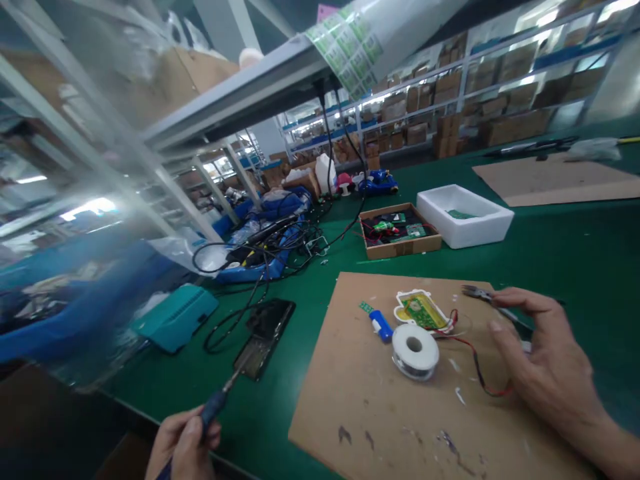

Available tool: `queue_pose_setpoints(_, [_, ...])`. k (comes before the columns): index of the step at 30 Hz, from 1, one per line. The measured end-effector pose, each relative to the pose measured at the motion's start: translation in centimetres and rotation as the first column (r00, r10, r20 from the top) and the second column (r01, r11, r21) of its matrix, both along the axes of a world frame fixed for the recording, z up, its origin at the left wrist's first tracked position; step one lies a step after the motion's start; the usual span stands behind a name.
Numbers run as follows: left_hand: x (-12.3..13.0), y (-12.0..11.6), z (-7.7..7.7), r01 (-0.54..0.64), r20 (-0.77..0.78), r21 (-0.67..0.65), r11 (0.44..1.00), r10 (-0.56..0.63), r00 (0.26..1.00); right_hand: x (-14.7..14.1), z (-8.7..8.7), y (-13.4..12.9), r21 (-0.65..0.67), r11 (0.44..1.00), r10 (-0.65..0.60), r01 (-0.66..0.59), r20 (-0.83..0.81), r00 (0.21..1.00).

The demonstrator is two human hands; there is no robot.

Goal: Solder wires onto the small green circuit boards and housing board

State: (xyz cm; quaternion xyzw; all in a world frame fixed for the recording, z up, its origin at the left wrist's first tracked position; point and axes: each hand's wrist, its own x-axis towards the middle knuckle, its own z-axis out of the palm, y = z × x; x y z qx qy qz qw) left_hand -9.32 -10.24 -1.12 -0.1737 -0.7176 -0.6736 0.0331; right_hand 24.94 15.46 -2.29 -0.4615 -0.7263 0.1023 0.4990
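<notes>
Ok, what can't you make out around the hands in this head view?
Head view:
Pliers: handles partly hidden by the right hand.
Soldering iron: tip too blurred to make out.
Left hand: wrist cut off by the bottom edge.
Circuit board: markings too small to read.
Cardboard tray: contents too small to identify.

The bare left hand (183, 448) sits at the lower edge of view, fingers curled closed. The bare right hand (547, 360) reaches in from the lower right, fingers half-curled, wrist low.
</notes>
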Motion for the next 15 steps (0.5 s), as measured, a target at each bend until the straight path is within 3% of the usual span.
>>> queue_pose_setpoints(5, [-0.9,-1.3,-2.0,0.008,-0.024,-0.260,0.966,-0.015,1.000,0.2,-0.3,0.0,-0.074,0.996,-0.049,0.051,0.040,0.998])
queue_pose_setpoints(11, [-1.1,-1.5,-2.0,0.104,-0.108,-0.417,0.903,-0.163,0.981,0.7,-1.1,0.4,-0.161,0.985,-0.054,0.068,0.085,0.995])
queue_pose_setpoints(15, [-0.6,-2.2,-1.9,0.174,-0.223,-0.452,0.875,-0.300,0.928,1.0,-1.8,0.6,-0.171,0.981,-0.075,0.090,0.092,0.993])
